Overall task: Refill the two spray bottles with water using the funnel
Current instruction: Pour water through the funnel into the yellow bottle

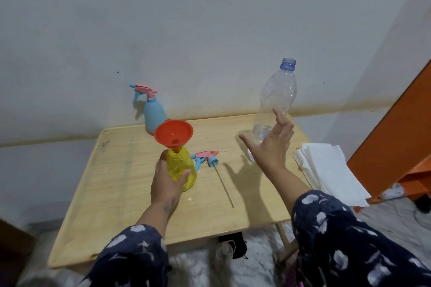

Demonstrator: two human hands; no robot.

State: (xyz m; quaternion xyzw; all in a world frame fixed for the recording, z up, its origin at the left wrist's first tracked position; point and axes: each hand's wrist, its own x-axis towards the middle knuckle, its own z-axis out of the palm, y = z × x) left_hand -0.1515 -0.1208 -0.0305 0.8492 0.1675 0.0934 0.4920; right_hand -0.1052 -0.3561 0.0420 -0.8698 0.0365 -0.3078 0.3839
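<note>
My left hand grips the yellow spray bottle, which stands in the middle of the wooden table with its sprayer off. An orange funnel sits in its neck, tilted slightly. The bottle's pink and blue sprayer head lies on the table just to its right, its dip tube stretched toward me. My right hand is open, fingers spread, right in front of a clear plastic water bottle that stands uncapped and looks almost empty. A blue spray bottle with its sprayer on stands at the table's back edge.
A stack of white paper towels lies at the table's right side. An orange panel leans at the far right. The wall rises directly behind the table. Dark items lie on the pale floor covering under the front edge.
</note>
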